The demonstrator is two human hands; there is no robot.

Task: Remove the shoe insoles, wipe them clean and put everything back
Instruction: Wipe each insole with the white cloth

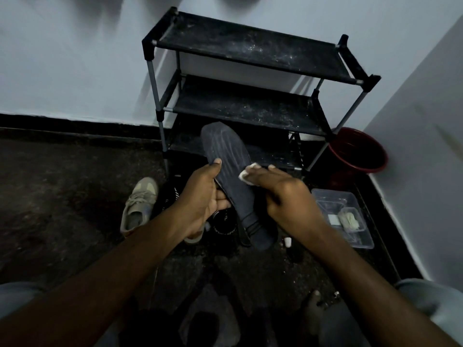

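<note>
Currently our left hand [200,194] grips the dark insole [230,169] at its nine o'clock edge, toe pointing to twelve, before the shoe rack [250,43]; at three o'clock our right hand [283,194] holds a white wipe [245,174] against it.

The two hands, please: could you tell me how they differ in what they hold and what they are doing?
The left hand grips the dark insole by its left edge, thumb on top; the right hand holds a small white wipe instead. The left hand steadies the insole, while the right hand presses the wipe against its surface. Both are bare and work on the same insole.
</note>
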